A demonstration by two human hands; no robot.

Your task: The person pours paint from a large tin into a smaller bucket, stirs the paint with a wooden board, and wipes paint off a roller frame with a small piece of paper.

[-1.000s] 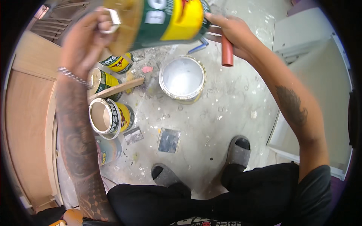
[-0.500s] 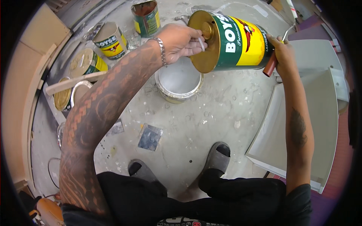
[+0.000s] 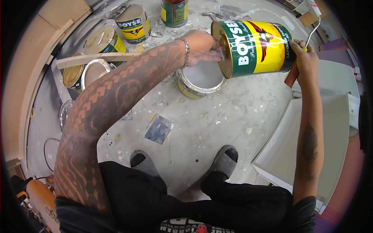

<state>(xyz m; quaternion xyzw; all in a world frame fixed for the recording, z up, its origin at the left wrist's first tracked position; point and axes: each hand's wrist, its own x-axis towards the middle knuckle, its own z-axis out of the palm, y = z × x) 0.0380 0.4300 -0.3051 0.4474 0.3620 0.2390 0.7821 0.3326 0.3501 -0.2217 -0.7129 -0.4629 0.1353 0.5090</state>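
A green and yellow metal can (image 3: 268, 46) lies tipped on its side in the air, its gold end facing left. Around its far end, my right hand (image 3: 307, 60) is closed, also gripping the red-brown handle of a paint roller (image 3: 292, 74) against the can. My left hand (image 3: 201, 46) is at the gold end, fingers curled at the small cap, with a thin white strip at the fingertips. Below it, an open can (image 3: 198, 89) with pale grey-white contents stands on the floor, partly hidden by my left hand and the raised can.
To the left stand several cans, one yellow-green (image 3: 134, 33), with a wooden stick (image 3: 93, 58) across some of them. A hammer (image 3: 211, 15) lies beyond. A dark square sheet (image 3: 159, 129) is on the floor. White panels (image 3: 303, 136) stand at the right.
The raised can and both hands have shifted slightly right and lower in the picture. The floor items also appear shifted, as the view has moved. Both grips look the same.
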